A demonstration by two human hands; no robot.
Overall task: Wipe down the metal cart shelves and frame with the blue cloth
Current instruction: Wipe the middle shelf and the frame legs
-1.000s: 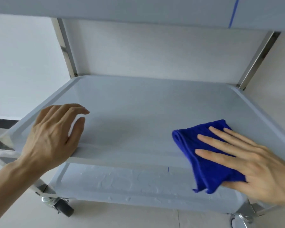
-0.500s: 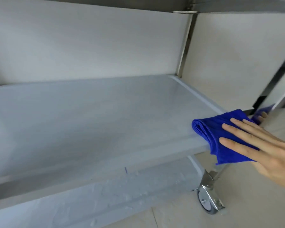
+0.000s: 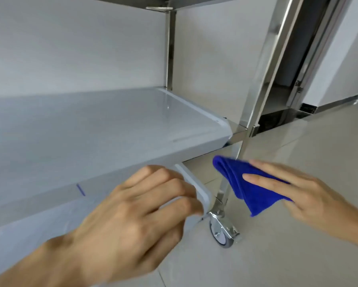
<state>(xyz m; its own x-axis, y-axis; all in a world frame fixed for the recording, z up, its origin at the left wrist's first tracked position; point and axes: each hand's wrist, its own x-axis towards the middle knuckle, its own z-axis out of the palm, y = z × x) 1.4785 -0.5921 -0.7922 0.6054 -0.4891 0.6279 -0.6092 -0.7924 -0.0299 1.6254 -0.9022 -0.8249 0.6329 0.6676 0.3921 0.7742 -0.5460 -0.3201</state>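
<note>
Holding the folded blue cloth (image 3: 250,187) off the cart's right end, the right hand (image 3: 302,191) lies over it with straight fingers on top, the thumb hidden beneath, so whether it is pinched cannot be told. The cloth hangs in front of the near right steel leg (image 3: 256,96), below the middle shelf (image 3: 132,129) and above the caster wheel (image 3: 222,232). The left hand (image 3: 128,220) hovers with fingers loosely curled at the rounded near right corner of the bottom shelf (image 3: 204,196), gripping nothing visible. A short blue mark (image 3: 80,189) shows on the middle shelf's near edge.
</note>
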